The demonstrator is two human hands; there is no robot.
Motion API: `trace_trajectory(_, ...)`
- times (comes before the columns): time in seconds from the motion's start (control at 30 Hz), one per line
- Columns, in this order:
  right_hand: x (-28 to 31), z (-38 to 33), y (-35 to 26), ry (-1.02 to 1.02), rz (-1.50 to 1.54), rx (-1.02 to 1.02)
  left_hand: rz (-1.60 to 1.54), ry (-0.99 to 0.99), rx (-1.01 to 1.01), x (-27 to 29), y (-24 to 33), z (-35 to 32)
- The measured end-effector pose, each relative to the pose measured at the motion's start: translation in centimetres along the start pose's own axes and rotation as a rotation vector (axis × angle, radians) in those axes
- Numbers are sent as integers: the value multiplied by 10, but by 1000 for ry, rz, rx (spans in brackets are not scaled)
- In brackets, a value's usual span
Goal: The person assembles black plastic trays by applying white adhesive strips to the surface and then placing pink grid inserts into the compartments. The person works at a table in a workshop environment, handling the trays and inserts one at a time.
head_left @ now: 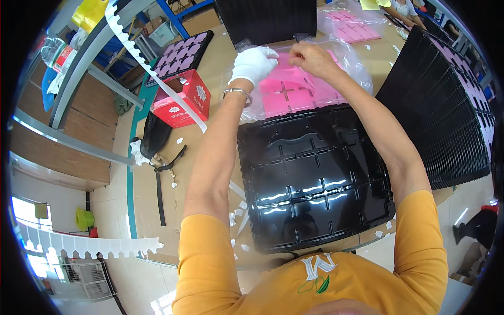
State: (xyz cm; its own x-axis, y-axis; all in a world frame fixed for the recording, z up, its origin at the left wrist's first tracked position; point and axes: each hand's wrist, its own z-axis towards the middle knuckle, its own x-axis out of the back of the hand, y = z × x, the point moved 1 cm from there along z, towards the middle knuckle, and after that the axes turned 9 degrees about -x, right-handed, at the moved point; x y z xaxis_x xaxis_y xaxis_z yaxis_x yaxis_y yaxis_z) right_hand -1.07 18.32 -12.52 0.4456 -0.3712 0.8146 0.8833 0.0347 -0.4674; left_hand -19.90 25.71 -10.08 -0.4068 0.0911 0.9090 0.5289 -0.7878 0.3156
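Toward the far edge of the brown-topped table (147, 194), both hands are over the flat pink sheets (278, 100) in their crinkled clear plastic bag (359, 76)! The left hand (253, 64), in a white glove, is at the left side of the bag, fingers bent and close together; the bare right hand (314, 59) faces it across a small gap, fingers curled in toward the thumb. Whether either one has hold of the plastic, I can't tell.

Nearer, a glossy black plastic tray (315, 173) with cross-shaped ridges lies between the forearms, reaching the table's near edge. Over by the left edge sits a red cardboard box (184, 100), with a black tray of pink pieces (181, 55) beyond it. And along the right edge, a tall stack of black ribbed trays (430, 105)!
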Motion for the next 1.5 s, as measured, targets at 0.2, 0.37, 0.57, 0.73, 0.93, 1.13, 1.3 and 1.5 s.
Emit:
trace_trajectory(0.2,-3,-17,-9,291,80,1,-180,178,93,10,5,5)
trace_trajectory(0.37,-17,-35,5,393,-195,-22,-275,298,36,11,8,3)
trace_trajectory(0.57,-2,-47,45,506,-362,-99,-263,432,-90,13,-7,-14)
trace_trajectory(0.73,26,-70,62,569,-296,2,-42,518,-219,24,-2,-56)
trace_trajectory(0.93,67,-158,19,545,-207,280,-2,602,-229,4,36,-174)
trace_trajectory(1.13,88,-259,-15,440,-329,290,94,463,-201,-12,81,-284)
trace_trajectory(1.3,94,-315,-22,343,-360,188,58,347,-200,-17,105,-320)
trace_trajectory(1.5,100,-349,-28,353,-336,172,242,313,-206,-15,137,-348)
